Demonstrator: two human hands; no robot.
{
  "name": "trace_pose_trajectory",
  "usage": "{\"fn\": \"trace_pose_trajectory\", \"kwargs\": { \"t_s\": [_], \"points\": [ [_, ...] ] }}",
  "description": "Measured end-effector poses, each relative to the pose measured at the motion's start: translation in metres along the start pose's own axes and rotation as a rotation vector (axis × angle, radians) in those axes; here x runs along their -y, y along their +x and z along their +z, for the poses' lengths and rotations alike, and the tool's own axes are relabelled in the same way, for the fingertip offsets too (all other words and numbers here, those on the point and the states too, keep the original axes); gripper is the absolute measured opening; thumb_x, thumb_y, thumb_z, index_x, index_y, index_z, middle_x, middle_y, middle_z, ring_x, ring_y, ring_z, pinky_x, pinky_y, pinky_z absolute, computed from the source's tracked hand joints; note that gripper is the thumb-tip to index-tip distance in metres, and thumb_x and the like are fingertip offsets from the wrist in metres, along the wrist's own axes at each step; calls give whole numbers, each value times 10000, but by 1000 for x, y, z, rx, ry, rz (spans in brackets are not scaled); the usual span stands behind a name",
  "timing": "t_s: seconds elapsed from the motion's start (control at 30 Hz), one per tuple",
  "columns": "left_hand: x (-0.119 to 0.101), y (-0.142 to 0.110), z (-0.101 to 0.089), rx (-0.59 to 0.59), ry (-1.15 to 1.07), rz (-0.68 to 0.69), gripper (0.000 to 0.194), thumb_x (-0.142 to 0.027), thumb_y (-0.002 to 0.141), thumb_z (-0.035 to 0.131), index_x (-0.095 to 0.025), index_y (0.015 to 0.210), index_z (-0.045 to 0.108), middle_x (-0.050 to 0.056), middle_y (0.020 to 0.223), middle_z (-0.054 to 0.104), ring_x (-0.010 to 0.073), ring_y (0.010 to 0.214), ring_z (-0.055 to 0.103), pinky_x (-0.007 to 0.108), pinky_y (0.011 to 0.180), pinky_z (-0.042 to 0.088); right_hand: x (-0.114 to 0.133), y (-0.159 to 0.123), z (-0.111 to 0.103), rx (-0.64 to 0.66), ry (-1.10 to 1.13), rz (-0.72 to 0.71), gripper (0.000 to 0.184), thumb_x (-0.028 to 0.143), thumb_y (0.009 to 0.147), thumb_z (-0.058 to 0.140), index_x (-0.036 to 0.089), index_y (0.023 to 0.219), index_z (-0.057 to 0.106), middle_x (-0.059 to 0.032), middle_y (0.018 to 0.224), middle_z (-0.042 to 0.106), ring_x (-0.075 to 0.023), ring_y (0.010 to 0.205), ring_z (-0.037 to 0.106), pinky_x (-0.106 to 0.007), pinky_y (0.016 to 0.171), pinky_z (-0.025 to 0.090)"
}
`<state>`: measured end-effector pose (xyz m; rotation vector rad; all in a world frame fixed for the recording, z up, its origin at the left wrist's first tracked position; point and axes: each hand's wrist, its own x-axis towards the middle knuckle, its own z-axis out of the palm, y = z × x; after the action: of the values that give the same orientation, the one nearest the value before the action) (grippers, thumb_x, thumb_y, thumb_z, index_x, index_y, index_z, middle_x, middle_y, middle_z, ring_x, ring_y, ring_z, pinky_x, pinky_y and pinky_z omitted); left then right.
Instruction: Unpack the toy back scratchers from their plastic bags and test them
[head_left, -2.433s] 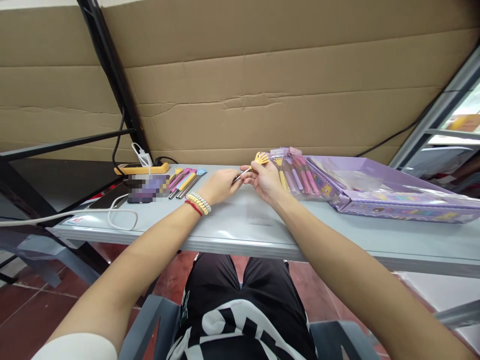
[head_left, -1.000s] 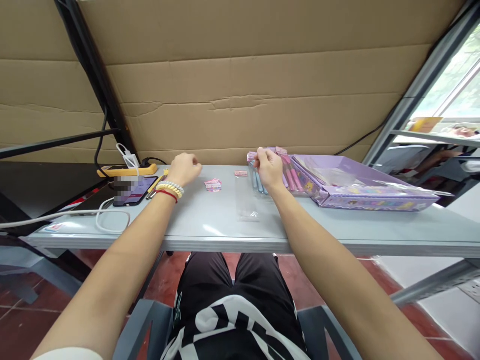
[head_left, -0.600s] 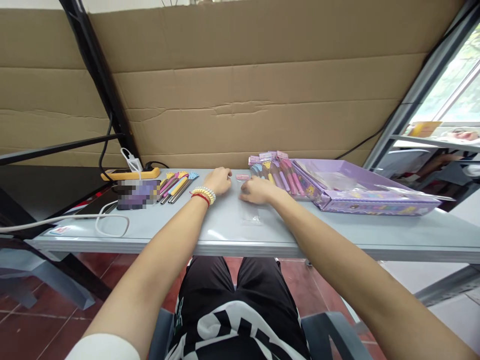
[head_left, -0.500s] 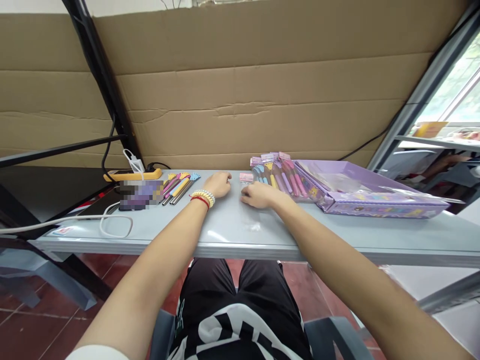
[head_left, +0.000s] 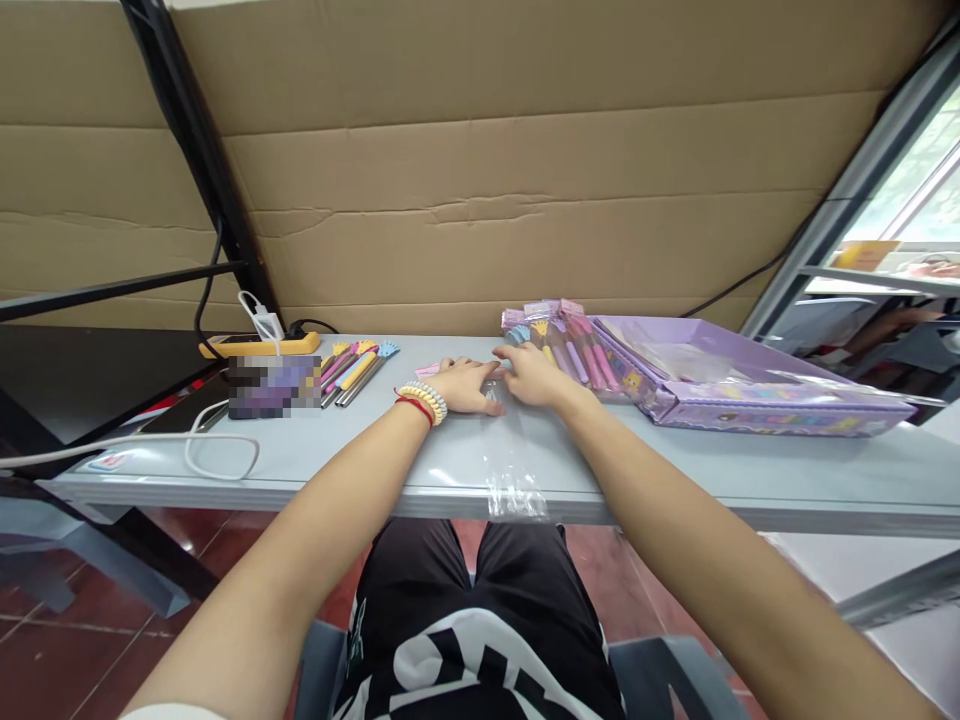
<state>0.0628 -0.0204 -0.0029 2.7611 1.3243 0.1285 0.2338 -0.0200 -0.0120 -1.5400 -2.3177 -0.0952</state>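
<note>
My left hand (head_left: 466, 387) lies palm down on the table, fingers spread, with a beaded bracelet and a red cord on the wrist. My right hand (head_left: 534, 376) meets it fingertip to fingertip, its fingers stretched out and apart. Beneath and in front of the hands lies a clear plastic bag (head_left: 514, 475), which reaches to the table's front edge. A small pink card (head_left: 427, 370) shows just behind my left hand. Close behind my right hand are several packaged pens (head_left: 592, 355) with pink card tops. To the left are loose pens (head_left: 360, 372) with coloured hand-shaped tops.
A purple tray-like box (head_left: 757, 412) with clear plastic sleeves stands at the right. A blurred-out phone-like item (head_left: 274, 387), a yellow power strip (head_left: 292, 344) and a white cable (head_left: 150, 437) are at the left. Cardboard (head_left: 480, 160) walls the back of the grey table (head_left: 705, 470).
My left hand has moved right and spread its fingers. My right hand has opened out. The clear bag has come toward the front edge, and the pink card shows farther left.
</note>
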Motion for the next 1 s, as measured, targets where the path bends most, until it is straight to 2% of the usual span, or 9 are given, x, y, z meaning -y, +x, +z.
{"fn": "trace_pose_trajectory", "kwargs": {
  "t_s": [0.1,0.23,0.33,0.47,0.6,0.7,0.83,0.93,1.0],
  "points": [
    [-3,-7,-4,83,-27,-5,1129,-739,581,608,-202,1498,227,184,1493,371,374,1366,308,540,1089,213,1,-1,-1,20,-9,36,529,296,852,510,134,1356,501,-185,1313,561,-340,1278,430,-447,1006,364],
    [-3,-20,-14,137,-60,-23,1140,-739,529,650,-212,1477,297,161,1455,433,371,1340,348,516,1097,216,7,-6,-9,144,67,11,540,376,832,588,174,1328,528,-143,1188,654,-321,1187,522,-429,971,383],
    [-2,-23,-18,115,-102,-25,1054,-715,578,641,-196,1449,352,151,1394,504,353,1290,418,484,1072,271,12,-8,-13,189,148,-6,513,240,784,627,193,1289,547,-79,1063,717,-265,1028,620,-355,891,423],
    [1,-19,-15,81,-74,-49,792,-657,741,521,-181,1372,457,150,1402,496,333,1309,405,482,1065,280,11,-8,-12,195,177,-46,512,138,717,626,200,1223,579,-37,967,739,-219,920,647,-285,780,443],
    [0,-17,-13,105,-17,-44,729,-611,720,580,-211,1325,500,137,1385,513,326,1286,429,462,1054,304,9,-9,-9,162,159,-67,516,89,698,595,185,1204,586,-29,867,741,-199,842,646,-262,718,434],
    [-2,-18,-15,111,-61,-32,757,-545,683,652,-212,1340,477,121,1370,531,318,1254,468,431,1038,335,10,-10,-11,102,164,-99,446,62,685,557,179,1109,629,-26,793,726,-186,781,638,-252,677,423],
    [1,-18,-16,-37,-313,-37,795,-456,673,701,-168,1361,425,123,1246,600,285,1126,562,370,921,434,13,-10,-14,-137,353,-99,358,66,679,522,176,1003,625,-9,740,691,-156,703,610,-260,681,426],
    [3,-17,-16,-202,-586,-104,623,-281,735,652,-146,1301,432,68,941,666,195,833,630,306,725,477,13,-6,-16,-264,698,-2,295,98,662,537,187,940,576,18,680,650,-135,628,578,-265,639,431],
    [3,-16,-15,-287,-725,-99,511,-188,745,618,-156,1222,440,2,761,630,141,672,596,266,629,452,13,-4,-19,-262,984,113,269,121,633,573,192,889,535,38,609,611,-126,561,554,-250,560,408]
  ]
}}
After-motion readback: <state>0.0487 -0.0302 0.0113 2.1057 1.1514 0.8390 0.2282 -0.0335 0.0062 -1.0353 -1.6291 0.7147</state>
